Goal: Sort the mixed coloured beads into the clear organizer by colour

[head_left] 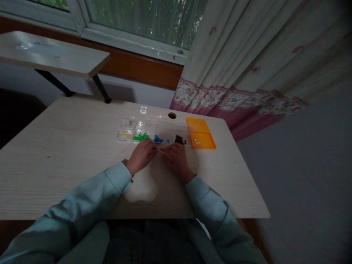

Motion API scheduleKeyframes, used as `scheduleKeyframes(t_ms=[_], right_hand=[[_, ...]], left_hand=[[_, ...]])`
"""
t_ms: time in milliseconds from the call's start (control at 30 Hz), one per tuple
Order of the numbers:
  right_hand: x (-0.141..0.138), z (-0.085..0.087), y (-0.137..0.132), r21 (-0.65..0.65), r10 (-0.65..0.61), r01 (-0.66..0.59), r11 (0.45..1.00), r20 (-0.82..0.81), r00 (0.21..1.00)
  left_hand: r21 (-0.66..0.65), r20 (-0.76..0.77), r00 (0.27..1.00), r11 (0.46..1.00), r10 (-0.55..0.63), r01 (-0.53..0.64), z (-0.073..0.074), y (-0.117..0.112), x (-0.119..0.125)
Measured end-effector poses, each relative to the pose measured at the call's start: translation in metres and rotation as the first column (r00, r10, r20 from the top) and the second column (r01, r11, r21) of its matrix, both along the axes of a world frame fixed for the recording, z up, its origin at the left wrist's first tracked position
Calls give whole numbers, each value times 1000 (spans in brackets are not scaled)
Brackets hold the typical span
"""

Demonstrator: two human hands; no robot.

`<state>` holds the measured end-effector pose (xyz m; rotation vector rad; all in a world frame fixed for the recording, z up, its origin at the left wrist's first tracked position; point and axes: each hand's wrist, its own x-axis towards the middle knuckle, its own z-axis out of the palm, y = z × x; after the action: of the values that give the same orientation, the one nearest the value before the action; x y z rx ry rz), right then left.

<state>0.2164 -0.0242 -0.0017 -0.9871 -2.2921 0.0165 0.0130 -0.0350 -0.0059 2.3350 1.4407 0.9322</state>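
Observation:
My left hand [143, 154] and my right hand [176, 159] meet over the table, in front of a row of small clear trays. Both have their fingertips pinched together, almost touching. A tiny pale piece [160, 151] shows between them, too small to name. Just beyond my left hand lie small green pieces [142, 136] in a clear tray, with yellow pieces [125, 134] to their left. Blue pieces [158, 139] sit behind the gap between my hands. Dark brown pieces [179, 139] are right behind my right hand.
An orange open box [202, 137] holding a few white pieces stands right of the clear trays. Behind them the table [82, 146] has a round hole [172, 115]. A raised shelf [90, 66] on black legs stands at the back left; a curtain [220, 73] hangs behind the right side.

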Motion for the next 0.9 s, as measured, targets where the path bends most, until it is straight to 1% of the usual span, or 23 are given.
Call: scheduleKeyframes(t_ms=[67, 133, 200, 300, 400, 533, 633, 800, 900], right_hand=[[-2, -1, 0, 22, -22, 23, 999, -19, 1000], [-3, -2, 0, 46, -41, 44, 998, -56, 998], [-5, -1, -2, 65, -44, 49, 997, -86, 995], [-8, 0, -5, 90, -39, 49, 995, -109, 993], [-10, 2, -9, 97, -69, 79, 992, -108, 992], [-11, 5, -11, 133, -84, 96, 986, -88, 993], [-10, 6, -10, 140, -49, 61, 988, -86, 995], [-6, 4, -8, 124, 54, -45, 991, -69, 996], [-6, 3, -7, 94, 52, -45, 995, -71, 996]], left_hand=[[-36, 173, 984, 999, 30, -24, 0, 0, 2], [-96, 317, 947, 995, 58, -29, 1, -2, 6], [-173, 412, 907, 985, 84, -13, 3, -6, 9], [-287, 493, 863, 957, 112, 39, 4, -10, 13], [-340, 531, 837, 938, 133, 66, 4, -12, 15], [-359, 552, 821, 930, 146, 76, 3, -12, 16], [-369, 539, 829, 927, 151, 71, 3, -11, 15], [-382, 525, 834, 923, 168, 55, 3, -10, 14], [-390, 518, 839, 919, 165, 60, 3, -10, 13]])
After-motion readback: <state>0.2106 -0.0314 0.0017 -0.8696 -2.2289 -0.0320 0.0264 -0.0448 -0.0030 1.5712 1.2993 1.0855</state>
